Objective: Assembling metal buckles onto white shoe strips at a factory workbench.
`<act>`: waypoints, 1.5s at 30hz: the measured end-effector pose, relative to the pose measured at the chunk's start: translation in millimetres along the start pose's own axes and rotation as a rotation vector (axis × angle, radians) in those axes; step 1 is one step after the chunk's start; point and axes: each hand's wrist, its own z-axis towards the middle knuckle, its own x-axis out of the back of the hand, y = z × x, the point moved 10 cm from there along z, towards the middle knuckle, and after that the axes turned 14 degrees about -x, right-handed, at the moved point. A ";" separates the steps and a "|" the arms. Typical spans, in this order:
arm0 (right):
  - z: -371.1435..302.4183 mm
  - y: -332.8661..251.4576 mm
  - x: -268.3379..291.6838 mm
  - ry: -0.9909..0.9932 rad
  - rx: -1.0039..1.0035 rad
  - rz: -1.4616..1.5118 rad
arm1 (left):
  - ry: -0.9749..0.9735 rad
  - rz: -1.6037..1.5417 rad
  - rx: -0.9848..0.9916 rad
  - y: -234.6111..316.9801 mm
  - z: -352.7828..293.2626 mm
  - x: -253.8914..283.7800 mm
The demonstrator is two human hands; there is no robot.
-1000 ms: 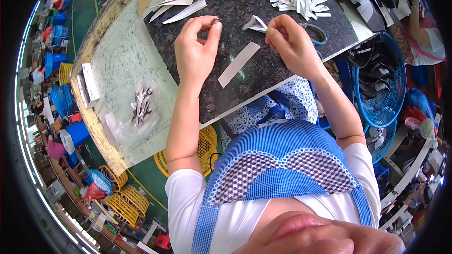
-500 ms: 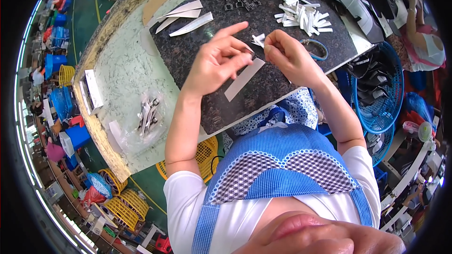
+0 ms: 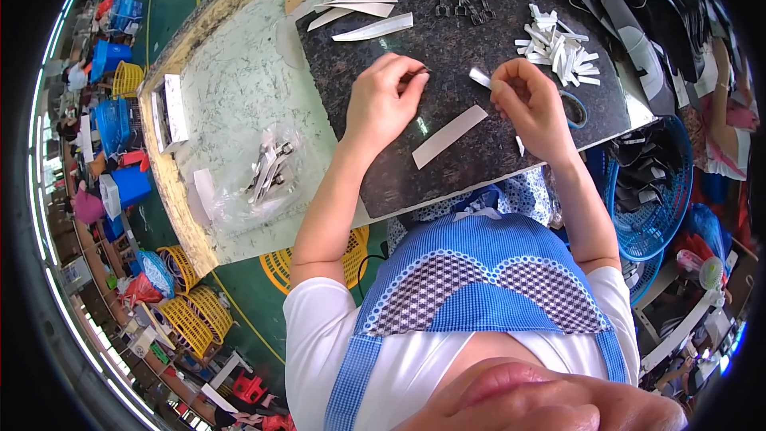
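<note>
Lying slantwise toward the near edge of the dark slab (image 3: 395, 185) is a pale flat strip (image 3: 450, 136), touched by neither hand; a blue ring (image 3: 583, 113) sits by the near right corner. Just beyond the strip, the left hand (image 3: 383, 104) pinches a dark bit (image 3: 422, 71), too small to make out, while the right hand (image 3: 535, 108) grasps a short white piece (image 3: 479, 77) by the fingertips; farther off, white offcuts (image 3: 561, 52) lie heaped toward the right edge, pale tapered pieces (image 3: 372, 28) toward the far left corner, dark fittings (image 3: 460, 1) near the far edge
</note>
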 end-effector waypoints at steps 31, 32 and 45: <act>-10.7 -19.3 -8.9 -0.079 0.083 0.447 | 0.221 -0.327 -0.101 51.1 1.6 -3.3; -11.6 -22.1 -8.4 -0.081 0.108 0.404 | 0.208 -0.352 -0.065 51.9 2.2 -5.6; -34.0 -63.8 33.8 0.280 0.509 -0.229 | 0.119 -0.231 -0.140 50.7 -5.2 -11.2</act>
